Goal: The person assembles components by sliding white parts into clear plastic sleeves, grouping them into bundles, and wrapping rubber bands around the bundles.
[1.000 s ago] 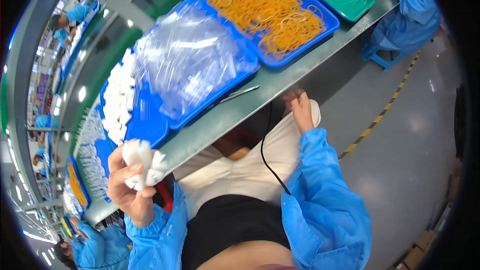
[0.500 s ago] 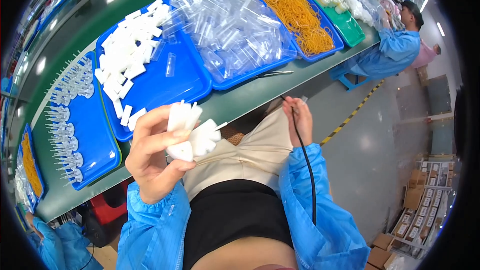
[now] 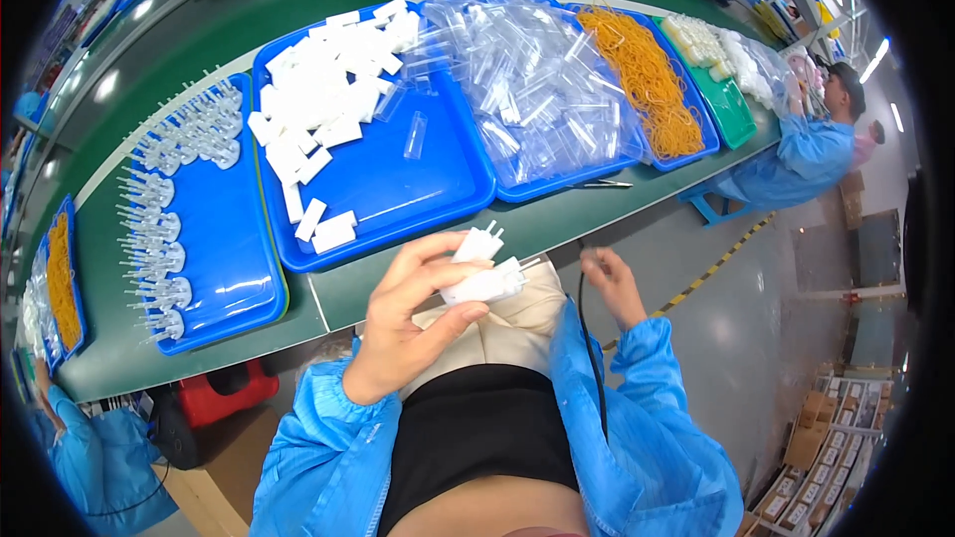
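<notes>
Over my lap, near the table edge, my left hand (image 3: 413, 313) is closed around a small bunch of white plastic pieces (image 3: 485, 283). Thin pale pins stick out from the bunch. To the right of it, my right hand (image 3: 614, 283) hangs past the table edge with its fingers curled in and thumb close to the fingertips. Whatever sits between them, if anything, is too small and blurred to make out. A black cable (image 3: 584, 308) runs down beside these fingers, along my right sleeve.
Beyond my hands, a blue tray (image 3: 418, 189) carries white rectangular blocks (image 3: 328, 80). Left of it, another blue tray (image 3: 229, 268) bears clear pronged parts. Rightward come clear plastic sleeves (image 3: 537, 80), orange rubber bands (image 3: 647, 80), a green tray (image 3: 734, 109) and tweezers (image 3: 602, 184). A co-worker (image 3: 811, 149) sits at right.
My left hand has moved right, toward my right hand, with the white pieces. My right hand has dropped slightly and its fingers have curled more. The whole view has shifted.
</notes>
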Tool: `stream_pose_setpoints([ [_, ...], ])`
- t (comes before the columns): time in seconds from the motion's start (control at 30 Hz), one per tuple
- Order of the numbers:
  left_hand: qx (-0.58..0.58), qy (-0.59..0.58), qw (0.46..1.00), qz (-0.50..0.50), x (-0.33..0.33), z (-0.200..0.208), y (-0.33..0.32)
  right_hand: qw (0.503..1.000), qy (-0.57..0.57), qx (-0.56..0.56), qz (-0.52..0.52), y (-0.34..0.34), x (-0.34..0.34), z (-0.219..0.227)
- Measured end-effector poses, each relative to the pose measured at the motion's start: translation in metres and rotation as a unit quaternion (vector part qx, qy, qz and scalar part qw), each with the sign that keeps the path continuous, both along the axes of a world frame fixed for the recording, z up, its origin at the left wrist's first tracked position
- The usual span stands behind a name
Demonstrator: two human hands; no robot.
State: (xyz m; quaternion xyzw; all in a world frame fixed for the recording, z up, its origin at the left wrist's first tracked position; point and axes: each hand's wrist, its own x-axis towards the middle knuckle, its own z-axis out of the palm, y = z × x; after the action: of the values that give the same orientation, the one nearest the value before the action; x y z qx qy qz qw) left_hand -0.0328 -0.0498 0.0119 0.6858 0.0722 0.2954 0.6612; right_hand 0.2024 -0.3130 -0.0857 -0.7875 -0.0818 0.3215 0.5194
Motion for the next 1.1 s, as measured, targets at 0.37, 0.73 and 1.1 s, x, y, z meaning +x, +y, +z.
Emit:
stream_pose_setpoints([
  [0.37, 0.062, 0.043, 0.991, 0.112, 0.026, 0.004, -0.031, 0.946, -0.199, 0.091, 0.238, 0.039, -0.008, 0.126],
  [0.73, 0.151, 0.136, 0.971, 0.123, 0.054, 0.025, -0.036, 0.881, 0.057, 0.414, 0.223, 0.111, 0.017, 0.124],
  [1.1, 0.161, 0.12, 0.964, 0.172, 0.07, 0.026, -0.017, 0.879, 0.037, 0.442, 0.174, 0.161, 0.013, 0.153],
])
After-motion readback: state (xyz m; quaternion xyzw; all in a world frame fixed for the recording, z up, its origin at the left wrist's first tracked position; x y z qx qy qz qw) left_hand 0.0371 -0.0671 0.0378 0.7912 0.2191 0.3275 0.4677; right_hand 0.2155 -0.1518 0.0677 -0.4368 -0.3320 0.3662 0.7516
